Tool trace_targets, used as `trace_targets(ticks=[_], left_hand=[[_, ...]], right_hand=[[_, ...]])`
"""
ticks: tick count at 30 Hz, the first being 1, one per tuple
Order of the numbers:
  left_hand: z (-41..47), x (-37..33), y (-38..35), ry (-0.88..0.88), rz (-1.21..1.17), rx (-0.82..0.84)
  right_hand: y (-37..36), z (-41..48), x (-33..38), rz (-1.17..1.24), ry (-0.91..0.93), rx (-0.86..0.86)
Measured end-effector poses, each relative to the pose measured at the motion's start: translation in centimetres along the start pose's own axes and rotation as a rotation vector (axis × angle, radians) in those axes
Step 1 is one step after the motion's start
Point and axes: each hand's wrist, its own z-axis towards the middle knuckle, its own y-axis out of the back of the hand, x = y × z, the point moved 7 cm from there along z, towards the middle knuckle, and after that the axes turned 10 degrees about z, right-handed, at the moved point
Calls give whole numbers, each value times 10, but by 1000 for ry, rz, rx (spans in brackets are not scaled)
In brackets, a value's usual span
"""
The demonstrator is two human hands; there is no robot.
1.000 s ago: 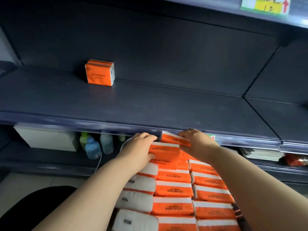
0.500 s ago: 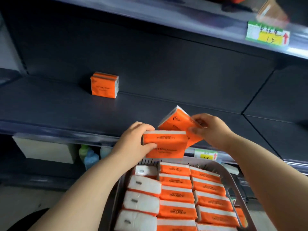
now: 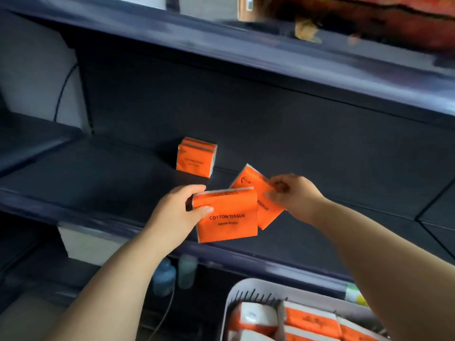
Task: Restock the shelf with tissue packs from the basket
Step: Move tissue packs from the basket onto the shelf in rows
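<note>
My left hand (image 3: 176,212) grips an orange "COTTON TISSUE" pack (image 3: 227,217) by its left end, held over the front of the dark shelf (image 3: 98,178). My right hand (image 3: 294,195) pinches a second orange pack (image 3: 253,185), tilted and partly behind the first. Another orange pack (image 3: 195,157) stands upright against the shelf's back panel, just left of and behind both hands. The pale basket (image 3: 236,295) sits at the bottom right, holding several orange and white packs (image 3: 310,319).
The upper shelf's front edge (image 3: 246,45) overhangs the hands, with reddish goods on it. Below the dark shelf stand pale bottles (image 3: 163,279) and a white box (image 3: 83,244). A seam (image 3: 428,212) divides the shelf at the right.
Both hands have risen from the basket with a pack each and moved over the shelf. The view tilted up, so the basket dropped to the bottom right.
</note>
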Motion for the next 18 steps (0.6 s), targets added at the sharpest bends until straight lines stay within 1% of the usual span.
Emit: trace_targets(ticks=[4, 9, 11, 14, 18], left_hand=[[25, 21, 14, -19, 58, -6], [59, 42, 19, -35, 104, 35], [73, 50, 18, -37, 126, 51], [91, 64, 19, -48, 151, 17], [105, 77, 10, -63, 174, 35]], right_hand=[[-26, 36, 28, -34, 39, 35], [-59, 80, 58, -72, 84, 47], [-74, 98, 65, -114, 94, 56], [-95, 126, 76, -198, 128, 67], [-112, 156, 85, -234, 145, 56]])
